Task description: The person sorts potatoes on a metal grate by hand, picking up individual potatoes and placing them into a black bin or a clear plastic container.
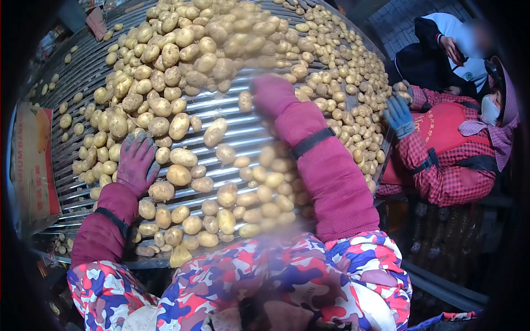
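Note:
My left hand (137, 163), in a purple glove with dirty grey fingertips, lies over potatoes (179, 126) at the left of the slatted metal rack (232, 105). Its fingers are spread and it grips nothing visible. Across the rack, my right hand (273, 95), gloved in purple too, is blurred beside a single potato (245, 101); its fingers cannot be made out. A big pile of potatoes (165, 52) covers the far side, and more lie loose near my body.
A cardboard box (37, 160) stands at the left edge. Smaller potatoes (353, 105) cover the right side. At the right, a co-worker (441, 143) in blue gloves reaches to the rack's edge, near another person (441, 55). A pinkish glove (96, 23) lies top left.

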{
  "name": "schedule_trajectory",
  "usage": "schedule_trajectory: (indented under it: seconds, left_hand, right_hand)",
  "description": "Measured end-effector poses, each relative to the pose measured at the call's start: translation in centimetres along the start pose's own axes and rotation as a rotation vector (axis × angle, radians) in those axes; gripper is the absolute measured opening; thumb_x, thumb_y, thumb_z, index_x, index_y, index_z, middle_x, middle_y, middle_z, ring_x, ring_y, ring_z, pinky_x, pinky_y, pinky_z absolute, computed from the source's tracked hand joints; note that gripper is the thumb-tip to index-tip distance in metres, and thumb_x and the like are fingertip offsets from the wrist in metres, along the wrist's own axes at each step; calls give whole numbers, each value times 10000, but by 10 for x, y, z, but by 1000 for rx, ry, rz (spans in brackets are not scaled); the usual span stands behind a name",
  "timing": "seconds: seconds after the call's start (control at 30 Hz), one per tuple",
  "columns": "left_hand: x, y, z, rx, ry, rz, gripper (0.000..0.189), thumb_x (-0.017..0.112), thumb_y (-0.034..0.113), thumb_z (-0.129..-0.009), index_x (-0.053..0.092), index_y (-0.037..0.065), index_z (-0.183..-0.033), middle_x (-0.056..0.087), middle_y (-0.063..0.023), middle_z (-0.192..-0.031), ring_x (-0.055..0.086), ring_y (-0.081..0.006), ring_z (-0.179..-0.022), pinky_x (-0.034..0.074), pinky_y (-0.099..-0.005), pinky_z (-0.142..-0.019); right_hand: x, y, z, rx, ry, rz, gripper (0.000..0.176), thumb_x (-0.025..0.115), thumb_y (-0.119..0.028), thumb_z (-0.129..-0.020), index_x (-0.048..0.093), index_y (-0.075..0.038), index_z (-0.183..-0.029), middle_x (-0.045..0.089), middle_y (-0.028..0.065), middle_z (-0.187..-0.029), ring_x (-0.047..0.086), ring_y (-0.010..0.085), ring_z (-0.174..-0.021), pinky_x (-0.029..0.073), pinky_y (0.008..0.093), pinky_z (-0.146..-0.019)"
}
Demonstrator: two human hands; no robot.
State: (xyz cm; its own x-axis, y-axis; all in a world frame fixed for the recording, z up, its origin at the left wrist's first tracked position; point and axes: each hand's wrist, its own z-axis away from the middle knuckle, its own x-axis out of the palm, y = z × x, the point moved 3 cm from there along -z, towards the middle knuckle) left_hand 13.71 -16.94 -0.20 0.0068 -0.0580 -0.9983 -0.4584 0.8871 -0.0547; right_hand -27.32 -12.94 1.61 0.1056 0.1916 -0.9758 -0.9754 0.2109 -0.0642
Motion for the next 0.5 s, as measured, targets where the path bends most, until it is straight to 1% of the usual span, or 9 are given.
schedule_trajectory:
  seconds: [0.07, 0.17, 0.23, 0.27, 0.33, 0.4, 0.47, 0.5]
  left_hand:
    - [2, 0, 1, -1, 19, 7, 571, 669, 339, -856, 590, 28, -1328, 503, -174, -1466, 377, -372, -1430, 207, -595, -1212]
    - [4, -1, 3, -19, -15, 7, 581, 670, 347, -855, 588, 32, -1335, 500, -169, -1470, 377, -369, -1429, 209, -595, -1212]
    - [3, 1, 2, -28, -27, 11, 583, 671, 349, -855, 587, 34, -1338, 500, -166, -1472, 375, -370, -1430, 196, -592, -1217]
    - [3, 1, 3, -35, -28, 12, 581, 669, 347, -857, 587, 34, -1339, 501, -166, -1471, 374, -369, -1431, 193, -591, -1218]
    - [3, 1, 1, -36, -19, 19, 565, 665, 325, -862, 584, 30, -1336, 500, -164, -1474, 371, -373, -1433, 183, -590, -1219]
    - [4, 2, 0, -3, 31, -9, 558, 668, 308, -859, 582, 31, -1336, 496, -164, -1477, 374, -378, -1430, 184, -590, -1218]
    - [5, 2, 0, 24, 52, -16, 571, 686, 301, -841, 577, 33, -1334, 489, -163, -1482, 374, -385, -1432, 177, -607, -1213]
    - [11, 2, 0, 6, 68, -12, 583, 690, 305, -837, 572, 33, -1339, 490, -164, -1480, 371, -384, -1437, 173, -614, -1211]
  right_hand:
    - [-6, 10, 12, 44, 116, -262, 362, 668, -161, -853, 695, -130, -1212, 695, 116, -1103, 680, 259, -959, 549, 411, -881]
    - [-25, 28, 67, 180, 30, -1597, 432, 745, -145, -839, 650, -76, -1254, 675, 70, -1068, 653, 172, -884, 549, 303, -755]
    - [-28, 57, 110, 125, 199, -1614, 473, 712, -187, -887, 614, -76, -1335, 643, 40, -1050, 608, 101, -905, 522, 249, -694]
    - [-45, 69, 144, 122, 246, -1452, 491, 710, -188, -883, 608, -68, -1348, 648, 42, -1075, 612, 102, -923, 524, 251, -701]
    - [-57, 104, 221, 261, 287, -1207, 511, 718, -187, -865, 612, -43, -1343, 659, 47, -1110, 625, 109, -956, 529, 256, -750]
    - [-36, 153, 304, 385, 293, -1004, 511, 738, -189, -840, 633, -16, -1310, 678, 58, -1111, 641, 123, -963, 533, 271, -816]
    - [-7, 185, 390, 528, 244, -952, 516, 751, -200, -824, 650, -5, -1290, 695, 74, -1120, 648, 139, -973, 532, 298, -864]
    - [6, 191, 428, 679, 187, -1020, 521, 756, -208, -818, 657, -6, -1287, 701, 82, -1140, 648, 149, -991, 529, 315, -887]
